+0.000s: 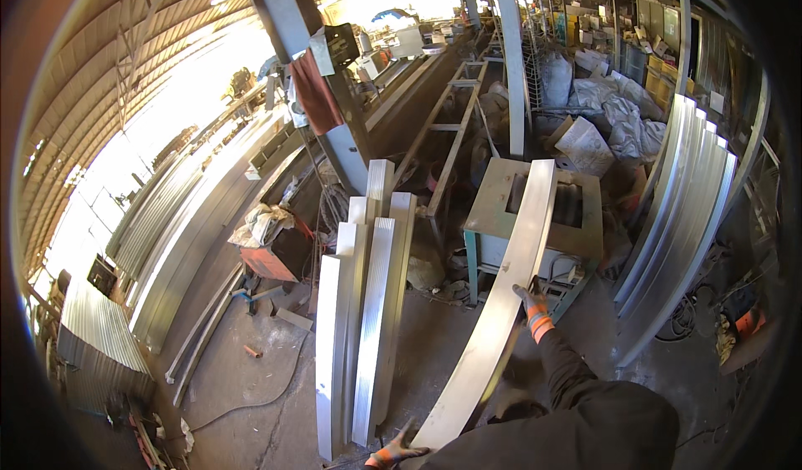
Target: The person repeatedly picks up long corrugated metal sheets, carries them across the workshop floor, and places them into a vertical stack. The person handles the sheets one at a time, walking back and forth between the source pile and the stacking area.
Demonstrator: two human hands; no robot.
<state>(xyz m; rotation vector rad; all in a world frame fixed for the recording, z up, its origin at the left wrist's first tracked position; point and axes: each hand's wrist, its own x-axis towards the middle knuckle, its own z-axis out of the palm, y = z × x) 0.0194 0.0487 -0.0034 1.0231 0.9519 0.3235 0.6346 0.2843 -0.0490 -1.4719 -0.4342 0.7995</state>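
Observation:
A long, wide silvery metal profile (494,311) slants from the bottom middle up toward a boxy metal machine frame (493,198), its far end overlapping the frame's top. My right hand (533,304), in a grey glove with an orange cuff, grips the profile's right edge about midway. Lower down, my left hand (398,452), gloved alike, holds the near end from its left side; part of that hand is cut off by the picture's edge. Just left of the profile, a bunch of upright metal profiles (363,303) stands on the floor, some ribbed and some smooth.
More long profiles lean in a stack (681,228) at the right. Further stacks (188,244) lie at the left. A steel post (330,94) carries a red-brown cloth (316,94). An orange box (269,257), a cable (271,395) and white sacks (622,106) are around.

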